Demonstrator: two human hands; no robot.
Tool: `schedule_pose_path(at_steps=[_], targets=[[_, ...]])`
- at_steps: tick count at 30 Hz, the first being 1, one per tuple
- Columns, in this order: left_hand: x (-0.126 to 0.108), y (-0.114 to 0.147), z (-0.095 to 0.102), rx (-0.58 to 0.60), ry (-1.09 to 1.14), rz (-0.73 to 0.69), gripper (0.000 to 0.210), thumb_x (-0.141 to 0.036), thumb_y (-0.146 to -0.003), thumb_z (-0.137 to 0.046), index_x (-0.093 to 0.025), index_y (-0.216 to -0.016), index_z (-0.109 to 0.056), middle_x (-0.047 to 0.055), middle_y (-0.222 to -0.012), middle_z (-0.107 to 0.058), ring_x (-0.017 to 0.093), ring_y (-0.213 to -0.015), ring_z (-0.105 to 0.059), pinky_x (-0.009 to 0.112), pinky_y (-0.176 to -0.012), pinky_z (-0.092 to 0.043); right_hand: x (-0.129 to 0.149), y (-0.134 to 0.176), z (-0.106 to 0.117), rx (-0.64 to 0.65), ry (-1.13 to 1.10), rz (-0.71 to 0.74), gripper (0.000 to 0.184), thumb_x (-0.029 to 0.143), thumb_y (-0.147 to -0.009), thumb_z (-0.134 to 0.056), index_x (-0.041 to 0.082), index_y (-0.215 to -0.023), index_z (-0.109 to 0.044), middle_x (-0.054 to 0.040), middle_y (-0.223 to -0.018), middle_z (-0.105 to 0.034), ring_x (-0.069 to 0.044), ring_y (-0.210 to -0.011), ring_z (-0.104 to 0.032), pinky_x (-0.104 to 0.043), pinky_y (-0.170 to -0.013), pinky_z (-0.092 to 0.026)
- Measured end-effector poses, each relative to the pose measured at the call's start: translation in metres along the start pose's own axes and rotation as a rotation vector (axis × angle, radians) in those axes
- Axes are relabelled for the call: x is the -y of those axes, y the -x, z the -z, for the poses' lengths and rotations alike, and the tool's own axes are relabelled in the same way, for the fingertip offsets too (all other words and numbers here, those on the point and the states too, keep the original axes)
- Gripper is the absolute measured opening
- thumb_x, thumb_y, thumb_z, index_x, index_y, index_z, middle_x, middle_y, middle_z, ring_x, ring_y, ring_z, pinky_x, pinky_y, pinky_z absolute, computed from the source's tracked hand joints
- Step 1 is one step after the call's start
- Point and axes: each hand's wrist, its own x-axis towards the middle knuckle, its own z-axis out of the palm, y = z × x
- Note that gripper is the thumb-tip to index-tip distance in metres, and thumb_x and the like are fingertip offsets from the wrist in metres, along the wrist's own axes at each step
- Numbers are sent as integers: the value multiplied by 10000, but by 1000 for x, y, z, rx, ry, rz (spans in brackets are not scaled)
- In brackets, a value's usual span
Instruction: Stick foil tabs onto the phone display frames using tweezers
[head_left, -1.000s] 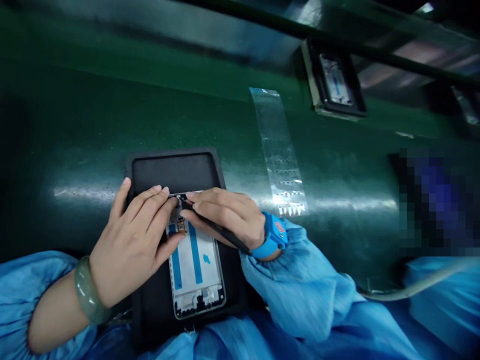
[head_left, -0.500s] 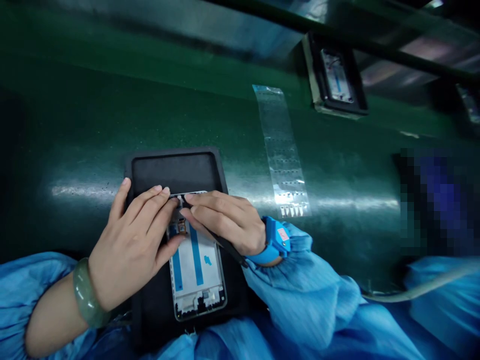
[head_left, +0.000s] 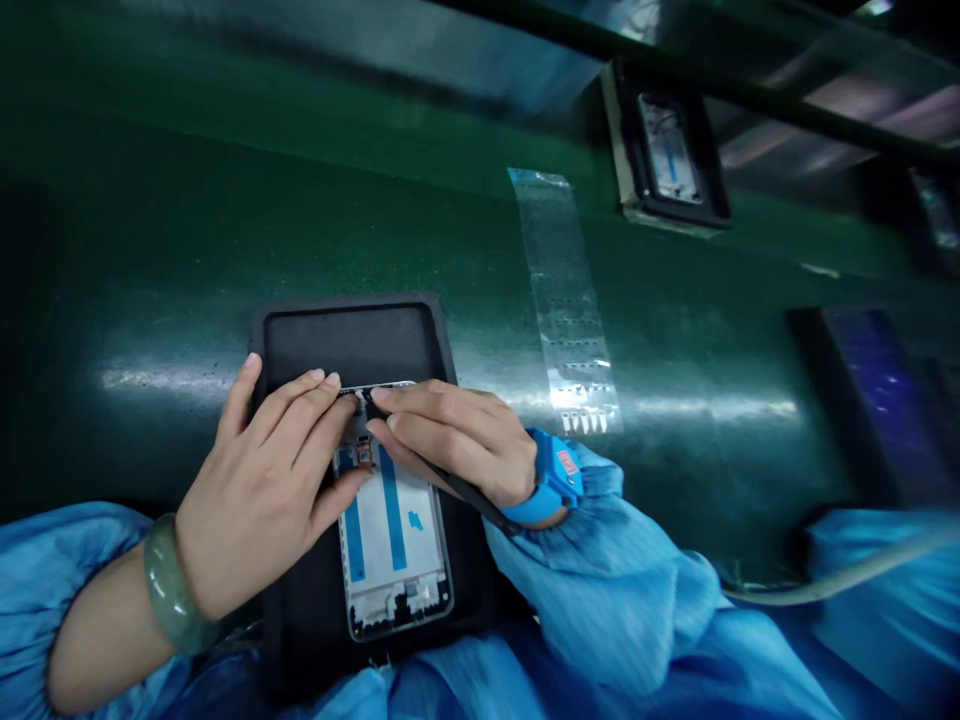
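A phone mid-frame (head_left: pixel 412 545) with a pale inner face and blue strips lies in a black foam tray (head_left: pixel 349 340). Across its upper left edge rests my left hand (head_left: pixel 274 480), fingers stretched and spread, with the thumb on the inner face beside a small copper-coloured part (head_left: pixel 364 453). My right hand (head_left: pixel 461 440) is closed around a slim black tool (head_left: pixel 480 500) that runs back under the palm to the wrist. The right fingertips touch the phone's top end, near the left index fingertip. What lies under those fingertips is hidden.
On the green bench, a clear plastic strip (head_left: pixel 566 290) with small pale pieces at its near end lies right of the tray. Farther back stands another black tray (head_left: pixel 634 205) holding a phone frame (head_left: pixel 671 150). A dark block with a purple top (head_left: pixel 866 365) and a pale cable (head_left: pixel 825 590) are at the right.
The slim black tool's rear end has swung slightly to the right and up, towards my right wrist. The right hand has shifted a little right; my left hand and the phone stay put.
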Motion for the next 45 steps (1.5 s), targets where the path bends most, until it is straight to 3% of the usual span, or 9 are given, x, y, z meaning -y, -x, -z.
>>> schedule_pose_path(at_steps=[10, 15, 32, 35, 40, 45], targets=[[0, 0, 0, 3, -3, 1, 464, -414, -897, -486, -69, -1202, -543, 144, -1178, -608, 295, -1157, -525, 600, -1081, -281, 0, -1, -1, 8, -33, -41, 201, 84, -761, -691, 115, -911, -561, -126, -844, -709, -163, -822, -704, -272, -738, -625], [1, 0, 0, 6, -8, -5, 457, -415, -899, -481, -72, -1195, -545, 147, -1189, -604, 295, -1165, -522, 598, -1085, -274, -3, -2, -5, -74, -138, -106, 194, 66, -768, -674, 129, -900, -547, -112, -821, -710, -147, -797, -709, -242, -737, -623], [0, -1, 1, 8, 6, 12, 450, -396, -897, -487, -71, -1202, -549, 141, -1199, -604, 292, -1162, -526, 593, -1086, -271, -6, -2, -4, -101, -164, -74, 225, 24, -729, -686, 135, -875, -556, -116, -799, -707, -174, -773, -715, -248, -698, -624], [0, 0, 1, 11, 3, 11, 452, -397, -894, -490, -77, -1207, -546, 142, -1198, -602, 294, -1162, -525, 595, -1085, -272, -6, -2, -3, -117, -231, -155, 186, 54, -754, -668, 157, -871, -567, -69, -788, -704, -161, -803, -715, -228, -717, -614], [1, 0, 1, 14, 2, 5, 449, -395, -894, -489, -85, -1213, -543, 143, -1195, -603, 298, -1162, -525, 594, -1087, -267, -5, 0, -6, -193, -414, -452, 215, 80, -751, -677, 168, -912, -563, -59, -895, -701, -154, -809, -710, -255, -697, -607], [1, 0, 1, 20, -4, -6, 449, -390, -883, -502, -81, -1206, -548, 151, -1192, -601, 304, -1153, -527, 593, -1090, -261, -6, -1, -8, -123, -436, -513, 178, 120, -762, -677, 167, -902, -577, -50, -879, -695, -146, -797, -701, -257, -685, -593]])
